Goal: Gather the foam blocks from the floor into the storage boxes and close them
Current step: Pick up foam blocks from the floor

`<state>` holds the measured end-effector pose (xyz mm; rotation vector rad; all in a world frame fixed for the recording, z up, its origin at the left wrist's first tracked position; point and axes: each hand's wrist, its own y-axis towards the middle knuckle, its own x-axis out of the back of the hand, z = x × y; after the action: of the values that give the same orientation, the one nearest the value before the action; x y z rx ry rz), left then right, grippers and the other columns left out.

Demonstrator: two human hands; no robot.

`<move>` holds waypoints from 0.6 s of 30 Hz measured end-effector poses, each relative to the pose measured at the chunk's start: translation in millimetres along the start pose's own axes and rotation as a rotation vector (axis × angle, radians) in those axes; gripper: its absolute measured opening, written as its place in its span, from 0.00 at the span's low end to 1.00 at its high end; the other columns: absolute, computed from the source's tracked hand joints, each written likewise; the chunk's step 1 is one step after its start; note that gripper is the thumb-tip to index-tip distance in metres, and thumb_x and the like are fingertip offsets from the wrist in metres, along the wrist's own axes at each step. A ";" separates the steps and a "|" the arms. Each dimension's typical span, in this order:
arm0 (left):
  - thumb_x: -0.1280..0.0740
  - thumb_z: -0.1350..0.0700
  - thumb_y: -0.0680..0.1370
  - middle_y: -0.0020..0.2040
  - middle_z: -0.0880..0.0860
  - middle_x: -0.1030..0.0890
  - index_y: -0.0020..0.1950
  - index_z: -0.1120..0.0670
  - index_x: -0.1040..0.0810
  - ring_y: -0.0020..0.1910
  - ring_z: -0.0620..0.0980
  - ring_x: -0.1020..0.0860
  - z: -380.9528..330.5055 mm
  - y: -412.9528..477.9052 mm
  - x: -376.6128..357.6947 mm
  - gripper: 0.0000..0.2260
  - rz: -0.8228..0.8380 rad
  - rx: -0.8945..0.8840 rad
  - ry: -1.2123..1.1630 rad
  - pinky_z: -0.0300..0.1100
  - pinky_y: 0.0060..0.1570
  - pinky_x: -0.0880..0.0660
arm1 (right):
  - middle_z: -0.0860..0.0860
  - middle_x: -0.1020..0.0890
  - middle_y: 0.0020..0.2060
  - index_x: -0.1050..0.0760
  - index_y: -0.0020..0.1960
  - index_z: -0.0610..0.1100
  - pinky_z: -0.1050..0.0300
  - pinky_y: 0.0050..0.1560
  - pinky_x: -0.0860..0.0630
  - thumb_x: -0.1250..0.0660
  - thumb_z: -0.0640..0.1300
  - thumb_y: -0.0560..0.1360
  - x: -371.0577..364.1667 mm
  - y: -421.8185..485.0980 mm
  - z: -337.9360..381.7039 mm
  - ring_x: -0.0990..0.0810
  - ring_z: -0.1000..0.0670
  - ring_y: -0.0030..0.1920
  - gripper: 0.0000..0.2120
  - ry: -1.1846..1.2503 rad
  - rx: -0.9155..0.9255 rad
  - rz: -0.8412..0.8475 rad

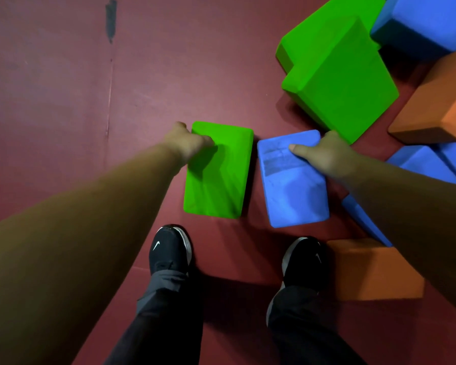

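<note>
A green foam block and a blue foam block sit side by side above the red floor in front of my feet. My left hand grips the green block at its far left corner, thumb on top. My right hand grips the blue block at its far right corner, thumb lying on its top face. No storage box is in view.
More foam blocks are piled at the right: two large green ones, blue ones, orange ones. An orange block lies by my right shoe. My left shoe stands below the green block. Red floor stretches left.
</note>
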<state>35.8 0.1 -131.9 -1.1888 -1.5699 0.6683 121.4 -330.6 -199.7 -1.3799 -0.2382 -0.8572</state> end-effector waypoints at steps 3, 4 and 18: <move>0.19 0.46 0.71 0.74 0.55 0.27 0.84 0.51 0.47 0.64 0.58 0.21 -1.3 -6.3 -0.7 0.50 0.047 0.023 0.002 0.51 0.51 0.21 | 0.41 0.22 0.66 0.33 0.74 0.40 0.44 0.56 0.18 0.29 0.83 0.52 18.3 -42.4 33.3 0.19 0.39 0.61 0.65 -0.028 -0.078 0.052; 0.19 0.44 0.71 0.76 0.55 0.29 0.84 0.50 0.47 0.65 0.59 0.22 -0.2 -9.9 -1.3 0.51 0.077 0.018 0.048 0.52 0.51 0.22 | 0.41 0.23 0.64 0.36 0.76 0.42 0.45 0.46 0.17 0.26 0.78 0.57 21.8 -51.5 38.7 0.18 0.37 0.57 0.60 -0.059 -0.106 0.106; 0.20 0.45 0.69 0.42 0.56 0.21 0.57 0.63 0.24 0.43 0.57 0.20 -9.4 -123.5 25.5 0.28 0.138 0.027 0.562 0.46 0.39 0.25 | 0.41 0.19 0.31 0.24 0.43 0.34 0.58 0.31 0.26 0.24 0.53 0.70 70.9 -166.8 106.2 0.22 0.43 0.27 0.21 -0.498 -0.008 0.319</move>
<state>-0.1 -22.2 -12.7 -1.3311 -1.0121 0.3908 95.8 -252.5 -6.4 -1.5728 -0.3831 -0.2418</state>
